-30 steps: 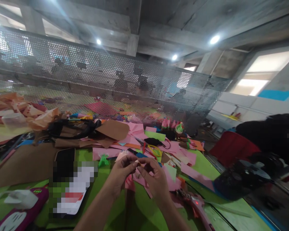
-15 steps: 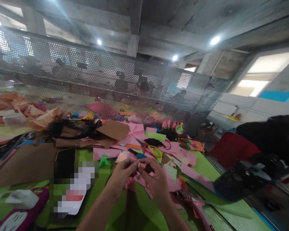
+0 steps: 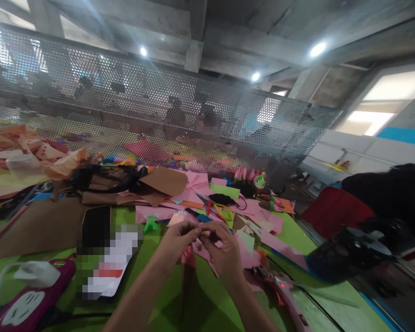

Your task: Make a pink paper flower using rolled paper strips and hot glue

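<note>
My left hand (image 3: 181,235) and my right hand (image 3: 221,244) meet above the green table (image 3: 166,295), fingertips pinched together. Whatever small piece sits between them is mostly hidden by the fingers; only a speck of orange shows. Beneath the hands lies a pink paper piece (image 3: 188,256). Pink and pale green paper (image 3: 245,243) spreads just beyond my right hand. A crumpled bright green piece (image 3: 151,224) rests to the left of my left hand. Scissors with yellow handles (image 3: 224,213) lie behind the hands.
A pink glue gun (image 3: 283,290) with a lit red light lies at right, near a dark bin (image 3: 342,258). On the left are a phone (image 3: 96,226) and a purple power strip (image 3: 38,295). Brown card (image 3: 41,226) and a perforated metal screen (image 3: 152,115) stand farther off. A person (image 3: 390,193) sits at right.
The view has shifted slightly. My hands stay together, with the fingers drawn a little closer; the pale bit seen at the left fingertips earlier is less visible.
</note>
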The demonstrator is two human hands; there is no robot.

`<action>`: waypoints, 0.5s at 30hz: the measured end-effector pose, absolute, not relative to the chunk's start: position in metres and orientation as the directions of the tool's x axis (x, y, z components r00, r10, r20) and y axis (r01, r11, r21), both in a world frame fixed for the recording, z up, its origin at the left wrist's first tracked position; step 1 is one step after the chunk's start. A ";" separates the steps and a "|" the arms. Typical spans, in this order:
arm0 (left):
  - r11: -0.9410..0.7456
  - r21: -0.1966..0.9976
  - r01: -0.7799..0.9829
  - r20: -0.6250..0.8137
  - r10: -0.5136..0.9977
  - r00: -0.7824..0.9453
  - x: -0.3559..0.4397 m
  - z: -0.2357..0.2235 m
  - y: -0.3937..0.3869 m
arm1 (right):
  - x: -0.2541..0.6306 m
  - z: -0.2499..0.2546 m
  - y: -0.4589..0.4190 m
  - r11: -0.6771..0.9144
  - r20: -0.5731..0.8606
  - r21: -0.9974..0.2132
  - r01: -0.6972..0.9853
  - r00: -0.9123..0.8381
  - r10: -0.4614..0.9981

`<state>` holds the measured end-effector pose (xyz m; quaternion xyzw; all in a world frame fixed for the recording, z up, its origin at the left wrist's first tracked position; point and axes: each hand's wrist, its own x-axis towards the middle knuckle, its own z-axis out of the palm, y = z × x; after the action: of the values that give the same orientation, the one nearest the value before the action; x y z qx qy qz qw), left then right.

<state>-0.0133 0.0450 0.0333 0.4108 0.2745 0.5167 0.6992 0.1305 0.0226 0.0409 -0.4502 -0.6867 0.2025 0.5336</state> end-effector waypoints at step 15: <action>0.183 0.777 -0.602 -0.037 0.968 0.247 0.003 0.032 0.040 | 0.133 0.054 0.020 0.454 0.508 -0.823 0.340 0.087 0.857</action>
<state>0.0035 0.0404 0.0317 0.3302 0.2773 0.5471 0.7174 0.1330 0.0197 0.0539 -0.4704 -0.6360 0.2274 0.5679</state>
